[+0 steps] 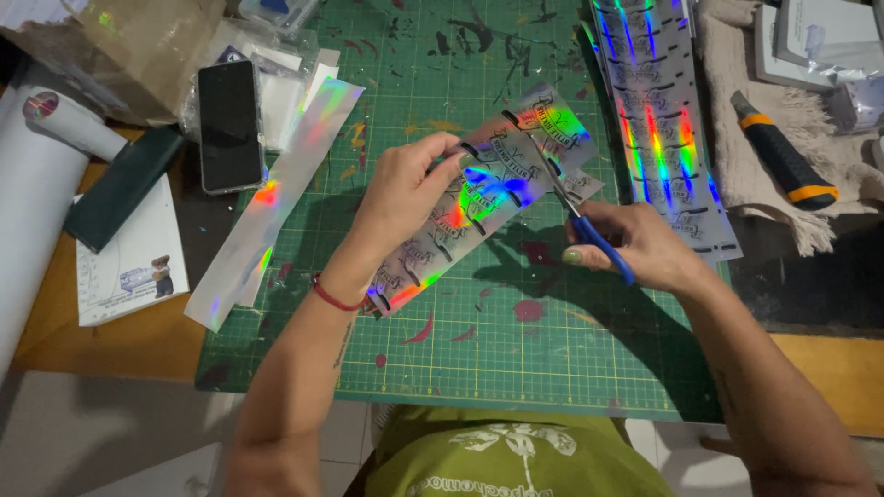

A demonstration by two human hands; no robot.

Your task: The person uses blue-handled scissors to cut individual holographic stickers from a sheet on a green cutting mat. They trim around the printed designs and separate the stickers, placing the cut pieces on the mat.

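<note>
Green mat (479, 340): left hand (401, 198) holds sticker sheet (479, 198), scissors (575, 216) apparently cutting

Both forearms reach in from the near edge of the tabletop, angled toward each other. The left hand (405, 189) is raised, wrist bent, fingers curled and pinched closed with the thumb on top. The right hand (635, 244) sits lower toward the right edge, fingers folded shut, thumb pointing left.
</note>
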